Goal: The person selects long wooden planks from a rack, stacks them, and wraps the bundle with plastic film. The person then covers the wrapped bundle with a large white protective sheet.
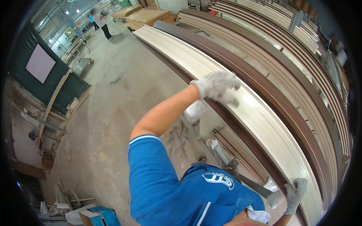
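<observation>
A long, pale, glossy moulding board (260,116) with lengthwise grooves runs from the far middle to the near right. My left hand (218,88), in a light grey work glove, is over its middle with fingers bent and apart; motion slightly blurs it, and it holds nothing I can see. My right hand (296,194), gloved alike, is at the board's near end, with fingers curled at its left edge; their undersides are hidden. A dark brown strip (241,128) lies along that edge, below the board.
Dark brown profiles (279,96) and several stacked lengths (279,45) lie to the right. Brown lengths (241,156) sit low near my feet. Flat panels (147,17) are stacked far off. A person (100,22) stands at the far left. A blue box (102,216) is at lower left.
</observation>
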`<state>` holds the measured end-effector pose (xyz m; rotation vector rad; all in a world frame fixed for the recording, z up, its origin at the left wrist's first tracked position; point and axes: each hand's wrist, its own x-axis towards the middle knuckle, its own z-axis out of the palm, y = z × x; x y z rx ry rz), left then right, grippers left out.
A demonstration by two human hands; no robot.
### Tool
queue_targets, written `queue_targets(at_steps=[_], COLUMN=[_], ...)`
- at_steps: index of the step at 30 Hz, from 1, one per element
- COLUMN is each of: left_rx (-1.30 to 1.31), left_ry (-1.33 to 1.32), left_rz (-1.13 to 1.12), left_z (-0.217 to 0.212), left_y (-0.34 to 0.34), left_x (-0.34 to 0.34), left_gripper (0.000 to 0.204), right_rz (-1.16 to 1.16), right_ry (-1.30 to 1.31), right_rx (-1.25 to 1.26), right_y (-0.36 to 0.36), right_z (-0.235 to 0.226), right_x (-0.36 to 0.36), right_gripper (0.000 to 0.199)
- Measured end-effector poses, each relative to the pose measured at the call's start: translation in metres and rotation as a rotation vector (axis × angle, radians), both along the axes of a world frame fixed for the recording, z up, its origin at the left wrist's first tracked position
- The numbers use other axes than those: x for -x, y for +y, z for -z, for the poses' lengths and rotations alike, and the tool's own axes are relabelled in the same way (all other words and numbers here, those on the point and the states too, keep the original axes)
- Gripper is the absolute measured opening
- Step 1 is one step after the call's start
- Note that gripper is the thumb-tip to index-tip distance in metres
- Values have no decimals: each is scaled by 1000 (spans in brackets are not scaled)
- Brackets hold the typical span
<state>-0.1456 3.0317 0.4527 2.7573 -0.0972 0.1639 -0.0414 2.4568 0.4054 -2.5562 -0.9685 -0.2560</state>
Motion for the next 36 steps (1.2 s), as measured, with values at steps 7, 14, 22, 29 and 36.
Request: queue_targets(at_steps=[7,14,22,29,36], left_rx=[-90,-106,-244,-211,-192], left_ry=[324,133,76,-179,-59], left_rz=[-222,-150,1,181,168], left_z=[20,34,31,61,71], left_y=[22,12,-7,-7,0], left_x=[-91,-85,-71,-94,-119], left_gripper=[75,80,64,43,50], right_rz=[9,43,30,85,273], right_ry=[-50,21,-88,-194,-146], right_rx=[-100,-94,-80,85,-112], right_y=[0,-16,-36,-16,-1], right_z=[11,12,17,-5,1], right_x=[9,4,-3,18,31], right_gripper=[38,38,42,34,38])
